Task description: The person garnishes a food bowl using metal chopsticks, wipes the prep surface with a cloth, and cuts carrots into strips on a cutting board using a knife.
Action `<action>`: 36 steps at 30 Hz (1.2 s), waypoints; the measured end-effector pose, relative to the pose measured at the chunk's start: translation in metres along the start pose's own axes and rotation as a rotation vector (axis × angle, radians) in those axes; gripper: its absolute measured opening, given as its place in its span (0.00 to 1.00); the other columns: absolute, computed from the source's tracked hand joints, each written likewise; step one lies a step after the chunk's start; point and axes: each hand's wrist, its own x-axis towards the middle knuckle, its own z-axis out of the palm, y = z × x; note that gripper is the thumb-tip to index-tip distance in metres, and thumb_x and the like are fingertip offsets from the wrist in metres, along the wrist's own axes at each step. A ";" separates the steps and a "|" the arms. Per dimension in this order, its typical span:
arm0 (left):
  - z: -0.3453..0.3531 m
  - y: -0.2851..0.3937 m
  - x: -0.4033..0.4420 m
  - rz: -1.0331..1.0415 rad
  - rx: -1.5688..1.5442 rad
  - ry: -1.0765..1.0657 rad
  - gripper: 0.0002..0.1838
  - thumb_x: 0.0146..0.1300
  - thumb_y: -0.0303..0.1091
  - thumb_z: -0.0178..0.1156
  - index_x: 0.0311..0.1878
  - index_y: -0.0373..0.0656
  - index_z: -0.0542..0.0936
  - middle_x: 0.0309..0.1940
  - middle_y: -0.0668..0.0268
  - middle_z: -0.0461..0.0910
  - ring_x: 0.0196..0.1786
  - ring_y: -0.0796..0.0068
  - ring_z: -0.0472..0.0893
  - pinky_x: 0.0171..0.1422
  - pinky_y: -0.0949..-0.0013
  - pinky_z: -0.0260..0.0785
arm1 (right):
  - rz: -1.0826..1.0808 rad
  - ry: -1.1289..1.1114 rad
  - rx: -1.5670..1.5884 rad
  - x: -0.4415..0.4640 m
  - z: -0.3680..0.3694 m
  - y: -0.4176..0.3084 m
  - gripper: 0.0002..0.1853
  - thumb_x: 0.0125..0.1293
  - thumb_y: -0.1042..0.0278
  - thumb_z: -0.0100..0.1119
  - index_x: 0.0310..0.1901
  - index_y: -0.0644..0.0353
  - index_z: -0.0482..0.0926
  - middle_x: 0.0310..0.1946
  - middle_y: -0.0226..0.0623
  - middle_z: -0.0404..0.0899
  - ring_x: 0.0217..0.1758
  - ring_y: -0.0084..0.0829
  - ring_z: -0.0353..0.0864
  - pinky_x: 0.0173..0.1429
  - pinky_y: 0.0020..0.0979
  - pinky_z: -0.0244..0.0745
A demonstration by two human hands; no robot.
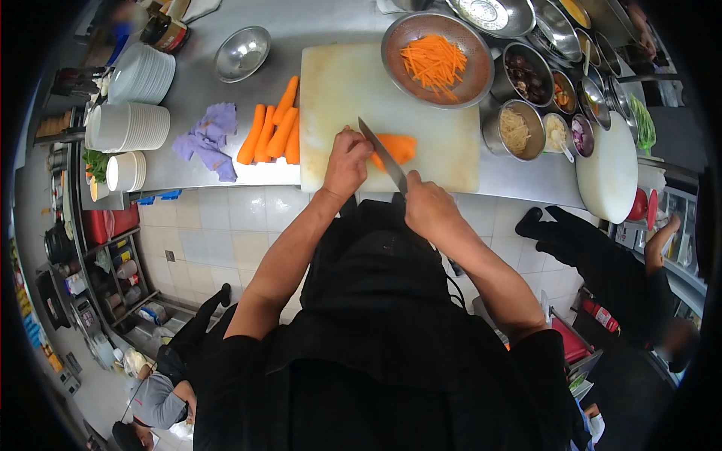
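Observation:
A long kitchen knife [383,152] is gripped by its handle in my right hand [430,207], its blade slanting across an orange carrot piece [400,147] on the white cutting board [323,86]. My left hand [348,160] is curled at the carrot's left end, close beside the blade; its fingertips are partly hidden. Whether the blade is in the carrot or just over it, I cannot tell. Several peeled carrots [272,131] lie along the board's left edge. On the board's far right corner sits a perforated metal bowl [391,64] holding carrot strips [435,64].
A small metal bowl [242,54], a purple cloth [210,139] and stacked white dishes [143,75] occupy the left counter. Metal containers of cut ingredients [515,129] crowd the right, beside a round white board [608,169]. Other people [162,398] are behind on both sides.

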 end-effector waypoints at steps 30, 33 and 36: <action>0.000 -0.005 -0.006 -0.021 0.018 0.050 0.10 0.51 0.13 0.58 0.35 0.39 0.79 0.37 0.57 0.72 0.46 0.53 0.74 0.54 0.58 0.71 | -0.017 0.049 -0.020 0.018 0.003 -0.003 0.18 0.55 0.81 0.55 0.49 0.72 0.69 0.33 0.60 0.81 0.41 0.57 0.83 0.48 0.50 0.79; 0.002 -0.005 -0.006 -0.020 0.034 0.052 0.10 0.51 0.13 0.58 0.35 0.39 0.79 0.37 0.57 0.72 0.47 0.53 0.74 0.56 0.58 0.71 | -0.034 0.023 -0.018 0.000 -0.015 -0.008 0.18 0.56 0.81 0.55 0.49 0.72 0.69 0.34 0.61 0.81 0.42 0.57 0.83 0.49 0.50 0.79; 0.001 -0.005 -0.007 -0.017 0.039 0.056 0.11 0.50 0.13 0.58 0.34 0.39 0.79 0.37 0.57 0.72 0.47 0.53 0.74 0.58 0.58 0.71 | -0.027 -0.007 -0.045 -0.002 -0.015 -0.006 0.18 0.56 0.81 0.55 0.49 0.73 0.69 0.34 0.61 0.81 0.42 0.57 0.83 0.49 0.50 0.79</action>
